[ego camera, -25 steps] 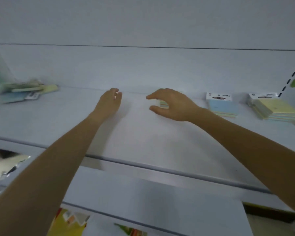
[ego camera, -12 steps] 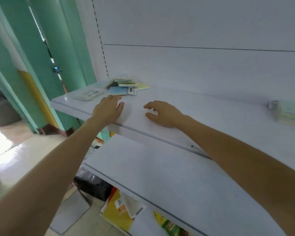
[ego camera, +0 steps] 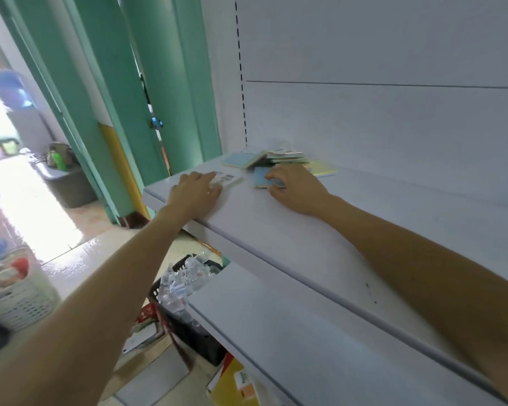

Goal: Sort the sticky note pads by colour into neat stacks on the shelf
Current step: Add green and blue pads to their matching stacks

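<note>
Containers, floor level: white perforated basket (ego camera: pixel 18 300) at lower left, holding red and white items too blurred to identify. Dark crate (ego camera: pixel 188 315) beneath the lower shelf, filled with clear plastic bottles (ego camera: pixel 185 278). Grey bin (ego camera: pixel 68 183) near the green door frame (ego camera: pixel 170 83), with a green bottle-like item at its rim.

Task items: loose pile of sticky note pads (ego camera: pixel 279 159) at the far left end of the upper shelf (ego camera: pixel 320 230), against the white back panel (ego camera: pixel 379 112). Unsorted; pads overlapping, several propped at a tilt on one another. Light blue pad (ego camera: pixel 237 159) flat at the pile's left edge. Yellow pad (ego camera: pixel 323 169) flat at the right edge. Blue pad (ego camera: pixel 262 177) flat in front of the pile, one corner toward the shelf's front edge. White-labelled pad (ego camera: pixel 228 179) lying apart to the left, barcode face up, long axis running roughly along the shelf.

Left hand (ego camera: pixel 195 194): palm down, flat on the shelf near its left front corner, fingers extended, fingertips on the near end of the white-labelled pad. Grip open, nothing enclosed.

Right hand (ego camera: pixel 296 187): palm down, wrist raised slightly, forearm angled in from lower right. Fingers curled over the right edge of the blue pad, touching it. Grip part-closed; full closure on the pad cannot be told.
</note>
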Available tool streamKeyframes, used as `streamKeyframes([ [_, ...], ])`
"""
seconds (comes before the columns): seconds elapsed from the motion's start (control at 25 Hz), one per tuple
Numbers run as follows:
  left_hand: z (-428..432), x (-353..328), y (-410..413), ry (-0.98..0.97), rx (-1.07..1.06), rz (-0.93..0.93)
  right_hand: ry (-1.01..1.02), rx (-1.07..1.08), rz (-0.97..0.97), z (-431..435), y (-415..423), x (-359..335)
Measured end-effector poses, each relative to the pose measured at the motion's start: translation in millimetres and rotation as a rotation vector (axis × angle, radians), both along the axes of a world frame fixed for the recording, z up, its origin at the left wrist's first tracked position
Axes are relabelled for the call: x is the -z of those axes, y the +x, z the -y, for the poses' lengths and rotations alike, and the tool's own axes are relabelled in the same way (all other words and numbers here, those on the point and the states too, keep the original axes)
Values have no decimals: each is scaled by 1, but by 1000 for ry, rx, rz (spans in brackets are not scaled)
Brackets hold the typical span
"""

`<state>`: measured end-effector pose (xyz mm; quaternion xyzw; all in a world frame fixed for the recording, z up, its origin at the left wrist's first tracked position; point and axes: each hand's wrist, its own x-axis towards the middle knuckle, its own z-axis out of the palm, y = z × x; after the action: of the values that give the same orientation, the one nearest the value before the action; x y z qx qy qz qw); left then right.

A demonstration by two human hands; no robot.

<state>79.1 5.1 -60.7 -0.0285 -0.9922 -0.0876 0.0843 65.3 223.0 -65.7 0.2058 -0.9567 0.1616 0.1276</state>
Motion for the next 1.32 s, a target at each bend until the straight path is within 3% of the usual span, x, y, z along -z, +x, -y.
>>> streamKeyframes([
  [0.08, 4, 3, -13, -70, -1, 75, 182, -18, -26, 12, -10, 5],
  [0.16, 7, 2, -24, -81, 40, 104, 227, -6, -20, 14, -9, 9],
  [0.4, 2, -3, -37, -11, 181, 112, 101, 13, -73, -4, 9, 1],
  [0.56, 5, -9, -36, -15, 284, 95, 124, 85, 69, -17, 33, -6],
  [0.84, -11, -6, -11, 6, 566, 50, -90, 364, 176, -39, 75, -11],
  [1.04, -44, -9, 21, -136, 782, 72, -180, 626, 166, -61, 115, -8],
  [1.16, -55, -9, 34, -224, 708, -16, -245, 787, 241, -74, 134, -5],
  [1.32, -68, -3, 55, -116, 550, -41, -380, 806, 268, -77, 149, -7],
])
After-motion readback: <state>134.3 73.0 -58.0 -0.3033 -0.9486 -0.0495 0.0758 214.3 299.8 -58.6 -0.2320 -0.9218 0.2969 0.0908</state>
